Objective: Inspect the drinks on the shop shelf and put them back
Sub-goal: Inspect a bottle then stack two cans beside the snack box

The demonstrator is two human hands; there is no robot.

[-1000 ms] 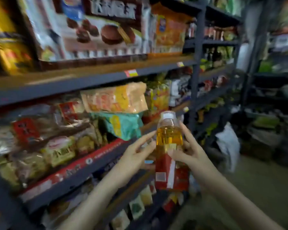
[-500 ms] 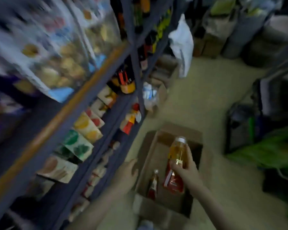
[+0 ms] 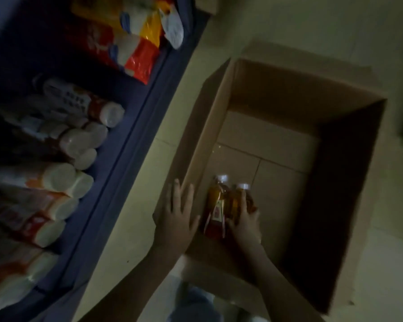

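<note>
An open cardboard box stands on the floor. Two amber drink bottles with white caps and red labels lie side by side at its near left corner. My right hand is inside the box and grips the right bottle. The left bottle lies against it, untouched. My left hand rests flat with straight fingers on the box's left wall.
A blue shelf unit runs along the left. Its low shelf holds several white-capped bottles lying on their sides and snack bags further back. Pale floor tiles lie between shelf and box.
My view dropped from the shelves to the floor box. My right hand carried the amber bottle down into the box beside another bottle. My left hand left the bottle and settled on the box wall.
</note>
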